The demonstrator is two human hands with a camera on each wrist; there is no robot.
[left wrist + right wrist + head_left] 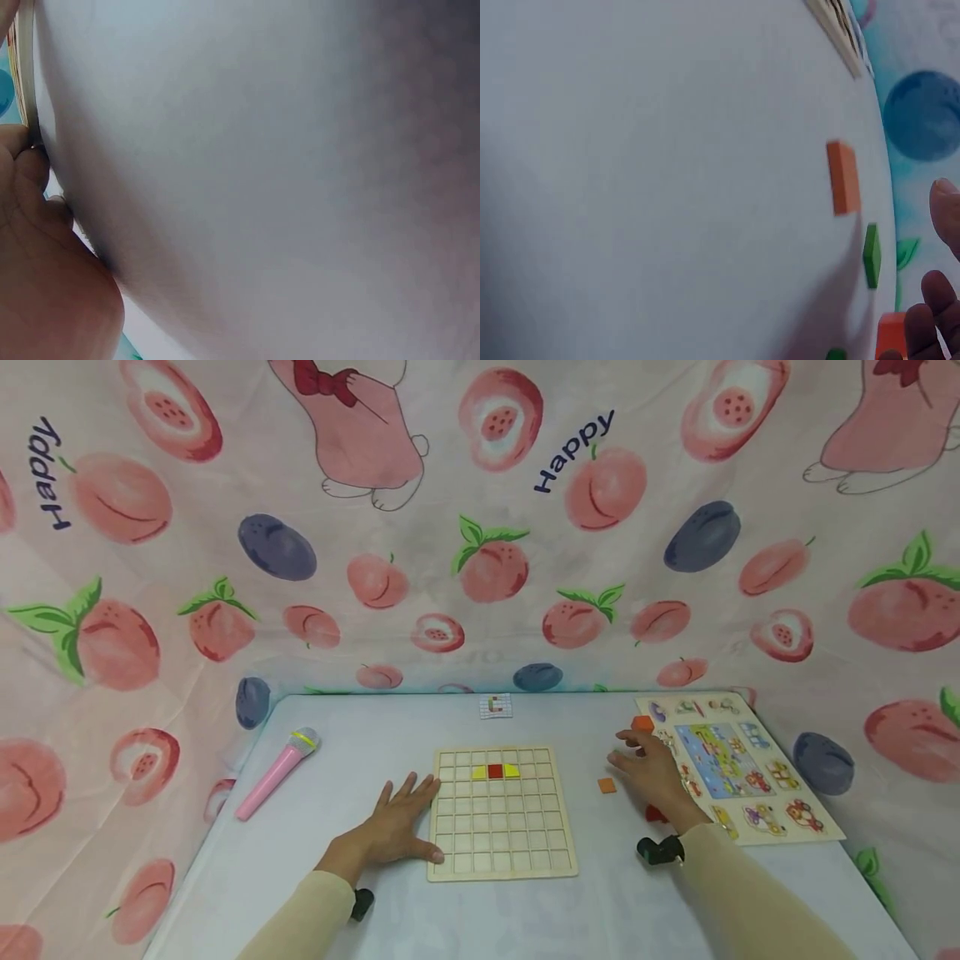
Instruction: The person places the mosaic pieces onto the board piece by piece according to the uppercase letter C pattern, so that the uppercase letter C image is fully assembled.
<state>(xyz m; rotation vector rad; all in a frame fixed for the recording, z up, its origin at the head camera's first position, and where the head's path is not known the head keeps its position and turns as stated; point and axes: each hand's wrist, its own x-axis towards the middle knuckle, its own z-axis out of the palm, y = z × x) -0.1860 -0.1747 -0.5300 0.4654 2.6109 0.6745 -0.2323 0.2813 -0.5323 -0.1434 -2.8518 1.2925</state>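
A wooden grid board point(501, 852) lies in the middle of the white table. In its second row sit a red tile point(495, 771) and a yellow tile on each side of it. My left hand point(397, 822) lies flat on the table with straight fingers, its thumb against the board's left edge point(26, 75). My right hand point(652, 768) hovers, fingers relaxed, over loose tiles right of the board. Around it lie an orange tile point(606, 785), another orange tile point(642, 723) by its fingertips and a red tile point(656, 814) under the wrist. The right wrist view shows an orange tile point(844, 178), a green tile point(871, 255) and bare fingertips point(946, 206).
A pink toy microphone point(273, 772) lies at the table's left. A picture puzzle board with vehicles point(738, 768) lies at the far right. A small card point(496, 706) sits at the back edge. Fruit-print cloth walls in the table on three sides.
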